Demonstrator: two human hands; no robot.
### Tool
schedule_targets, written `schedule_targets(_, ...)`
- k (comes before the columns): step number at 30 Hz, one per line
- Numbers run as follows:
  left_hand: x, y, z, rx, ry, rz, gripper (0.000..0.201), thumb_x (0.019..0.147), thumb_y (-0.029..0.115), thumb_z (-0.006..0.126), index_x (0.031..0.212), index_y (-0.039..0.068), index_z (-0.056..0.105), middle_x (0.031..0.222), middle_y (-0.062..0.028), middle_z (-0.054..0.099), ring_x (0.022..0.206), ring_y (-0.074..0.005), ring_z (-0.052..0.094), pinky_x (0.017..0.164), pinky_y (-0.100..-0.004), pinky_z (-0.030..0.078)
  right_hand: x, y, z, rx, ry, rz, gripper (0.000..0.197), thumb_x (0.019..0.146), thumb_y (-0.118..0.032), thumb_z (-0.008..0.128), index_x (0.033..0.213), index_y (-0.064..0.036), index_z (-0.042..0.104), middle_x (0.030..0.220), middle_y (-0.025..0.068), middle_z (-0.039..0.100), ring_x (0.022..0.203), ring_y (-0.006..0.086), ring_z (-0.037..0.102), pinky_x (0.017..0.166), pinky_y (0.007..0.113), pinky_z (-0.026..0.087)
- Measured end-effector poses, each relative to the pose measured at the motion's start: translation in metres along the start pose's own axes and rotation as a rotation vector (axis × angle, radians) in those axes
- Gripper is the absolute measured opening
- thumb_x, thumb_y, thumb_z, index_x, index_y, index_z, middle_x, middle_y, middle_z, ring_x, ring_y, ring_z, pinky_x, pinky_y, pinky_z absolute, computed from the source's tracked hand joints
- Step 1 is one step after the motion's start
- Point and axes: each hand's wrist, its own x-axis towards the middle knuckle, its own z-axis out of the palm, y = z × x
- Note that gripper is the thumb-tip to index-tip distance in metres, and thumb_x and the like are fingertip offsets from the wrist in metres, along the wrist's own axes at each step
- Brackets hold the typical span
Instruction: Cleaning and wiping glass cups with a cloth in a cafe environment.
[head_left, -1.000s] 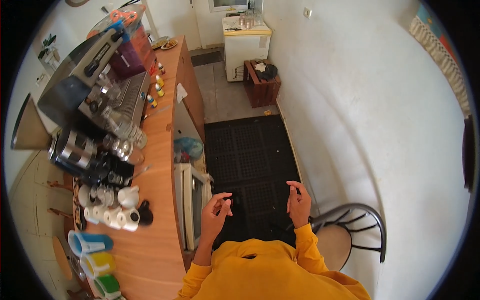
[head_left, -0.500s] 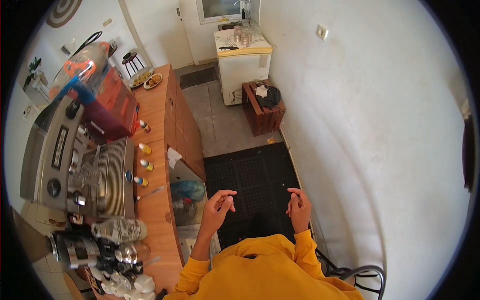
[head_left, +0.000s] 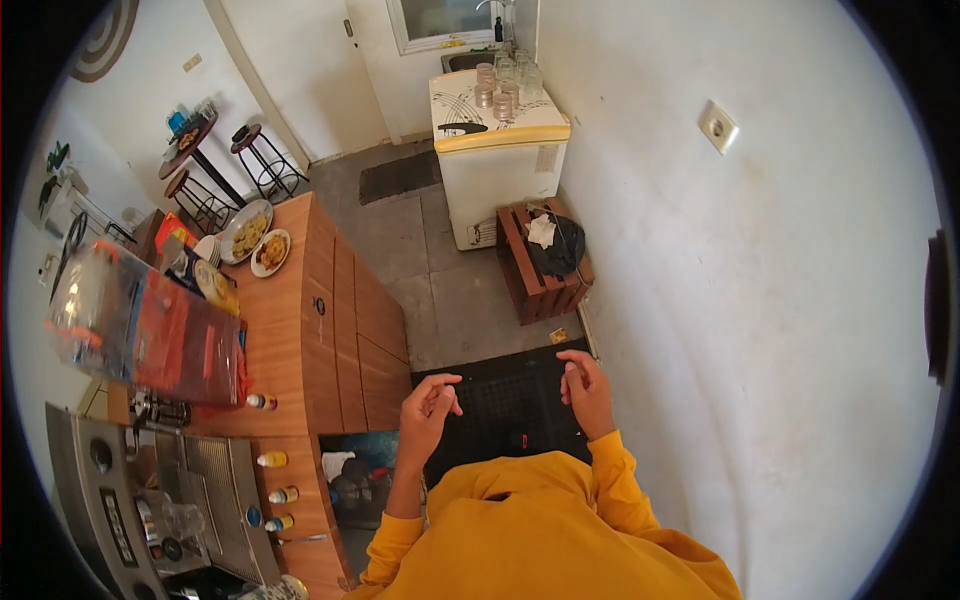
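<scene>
The counter (head_left: 275, 345) is smooth wood. The coffee machine (head_left: 90, 487) is shiny metal. The big box (head_left: 140, 345) is clear, glossy plastic. The drinking glasses (head_left: 503, 105) are see-through glass. The crate (head_left: 560, 297) is wood too, and looks dull. The shirt (head_left: 530, 530) is soft-looking, dull cloth. The floor mat (head_left: 500, 405) looks dull and bumpy. The wall (head_left: 680, 260) looks smooth.

A: Counts?
B: I get 2 bare hands (head_left: 427, 412), 2 dark floor mats (head_left: 500, 410), 4 small bottles (head_left: 283, 495) and 2 plates of food (head_left: 258, 270) on the near table (head_left: 278, 320).
A: Stools (head_left: 178, 184)?
B: 2. Slatted crates (head_left: 525, 275): 1.
</scene>
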Motion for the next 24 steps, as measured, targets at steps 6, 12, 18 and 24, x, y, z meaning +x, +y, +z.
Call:
schedule_targets(6,0.12,-0.002,-0.015,-0.012,0.025,0.005,0.02,0.102,0.012,0.054,0.114,0.0,0.065,0.077,-0.0032,0.06,0.073,-0.012,0.06,0.071,-0.027,0.051,0.127,-0.022,0.019,-0.054,-0.035,-0.082,0.021,0.103,-0.012,0.05,0.116,-0.0043,0.064,0.07,-0.0006,0.057,0.06,0.0059,0.051,0.056,0.021,0.042)
schedule_targets(12,0.255,-0.013,-0.043,-0.065,-0.026,-0.038,0.02,0.101,0.011,0.054,0.114,0.001,0.065,0.078,-0.0005,0.058,0.074,-0.0089,0.059,0.07,-0.0229,0.047,0.234,-0.019,0.059,-0.052,0.028,-0.061,0.021,0.103,-0.014,0.05,0.115,-0.0052,0.065,0.074,-0.0001,0.059,0.062,0.0059,0.053,0.057,0.022,0.043)
schedule_targets(18,0.405,-0.009,-0.078,-0.008,-0.19,-0.011,0.019,0.101,0.01,0.054,0.114,0.001,0.065,0.078,-0.0018,0.059,0.073,-0.0105,0.059,0.071,-0.024,0.05,0.338,-0.01,0.1,-0.011,0.144,0.008,0.02,0.102,-0.015,0.052,0.114,-0.0053,0.065,0.077,0.0003,0.06,0.065,0.0069,0.054,0.061,0.022,0.045)
schedule_targets(24,0.538,0.001,-0.102,0.122,-0.308,0.009,0.02,0.1,0.014,0.057,0.114,0.003,0.065,0.084,-0.0016,0.061,0.078,-0.0101,0.061,0.075,-0.0254,0.05,0.442,-0.02,0.126,-0.141,0.203,-0.139,0.019,0.099,-0.012,0.055,0.114,-0.0054,0.064,0.089,0.003,0.061,0.077,0.0098,0.058,0.068,0.025,0.048)
